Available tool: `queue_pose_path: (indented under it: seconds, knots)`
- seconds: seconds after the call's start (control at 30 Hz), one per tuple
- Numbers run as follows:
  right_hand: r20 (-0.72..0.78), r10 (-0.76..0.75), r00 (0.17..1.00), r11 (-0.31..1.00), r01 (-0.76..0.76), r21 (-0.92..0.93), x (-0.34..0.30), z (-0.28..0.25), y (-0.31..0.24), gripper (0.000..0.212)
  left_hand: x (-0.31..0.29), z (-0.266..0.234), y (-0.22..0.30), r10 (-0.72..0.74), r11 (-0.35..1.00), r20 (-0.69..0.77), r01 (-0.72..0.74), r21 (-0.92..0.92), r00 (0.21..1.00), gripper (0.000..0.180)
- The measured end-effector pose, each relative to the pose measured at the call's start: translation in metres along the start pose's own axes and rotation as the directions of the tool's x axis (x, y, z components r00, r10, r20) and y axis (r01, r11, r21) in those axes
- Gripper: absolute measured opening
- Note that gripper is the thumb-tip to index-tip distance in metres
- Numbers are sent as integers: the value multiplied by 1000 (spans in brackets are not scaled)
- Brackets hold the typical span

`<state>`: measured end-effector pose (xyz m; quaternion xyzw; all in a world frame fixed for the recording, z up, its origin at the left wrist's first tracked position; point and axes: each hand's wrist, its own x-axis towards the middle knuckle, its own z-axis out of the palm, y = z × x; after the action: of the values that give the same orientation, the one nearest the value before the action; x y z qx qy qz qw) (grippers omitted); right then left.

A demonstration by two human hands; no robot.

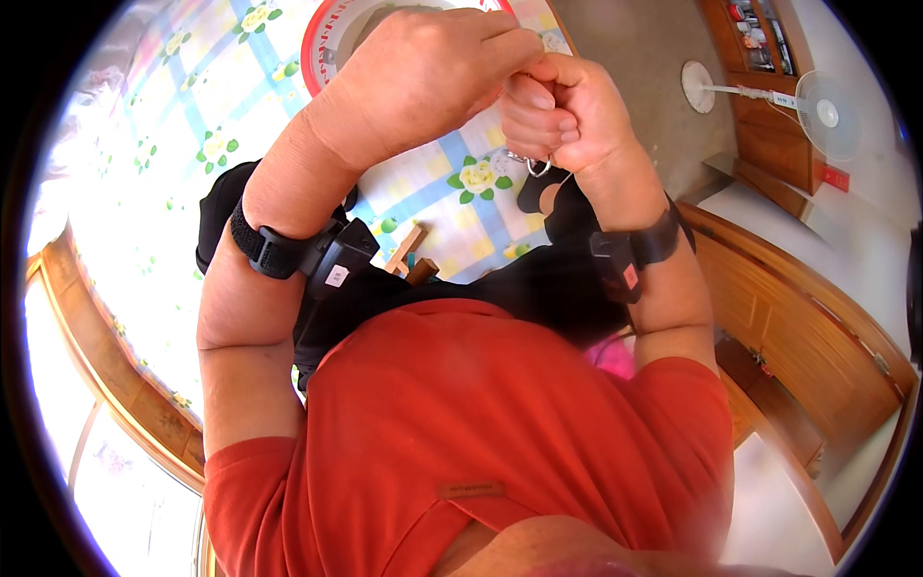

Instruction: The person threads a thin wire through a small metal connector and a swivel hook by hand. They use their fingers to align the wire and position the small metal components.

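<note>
My left hand (433, 67) reaches in over a red-rimmed white basin (310, 53), its fingers pinched and angled down. The fingertips meet the thumb and forefinger of my right hand (567, 111), and whatever lies between them is hidden. My right hand is curled into a fist. Just under its fingers hangs a silver metal loop (538, 166), with a thin pale line beside it; the rest of that object is covered by the hand. Both forearms wear black straps with small black boxes.
A flowered cloth (221, 106) spreads beneath the basin. Close to my lap are small wooden pieces (409, 252). Off to the right stand a white fan (827, 113), a wooden cabinet (774, 135) and low wooden furniture (798, 317). Something pink (612, 358) shows beside my right side.
</note>
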<state>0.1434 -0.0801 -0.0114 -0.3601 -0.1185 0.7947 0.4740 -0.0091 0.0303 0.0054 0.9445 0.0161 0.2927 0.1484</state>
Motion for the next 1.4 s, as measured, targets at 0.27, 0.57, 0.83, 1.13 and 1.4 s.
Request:
queue_pose_path:
  seconds: [0.27,0.57,0.83,1.13,1.4]
  knots:
    - [153,-67,986,997,73,-35,-10,9,1,41,4,-11,0,-22,886,6,22,-462,1000,26]
    - [461,-174,870,974,220,-47,-8,-3,-2,41,2,3,8,-264,585,36,190,-789,964,18]
    - [713,-252,654,966,207,152,12,-2,-1,45,14,3,28,-451,-102,279,262,-960,848,6]
    - [710,-238,663,970,197,141,16,0,1,44,14,-10,28,-469,435,137,363,-824,872,8]
    - [585,-168,794,985,158,69,7,-6,3,44,11,-23,16,-240,859,115,266,-438,964,10]
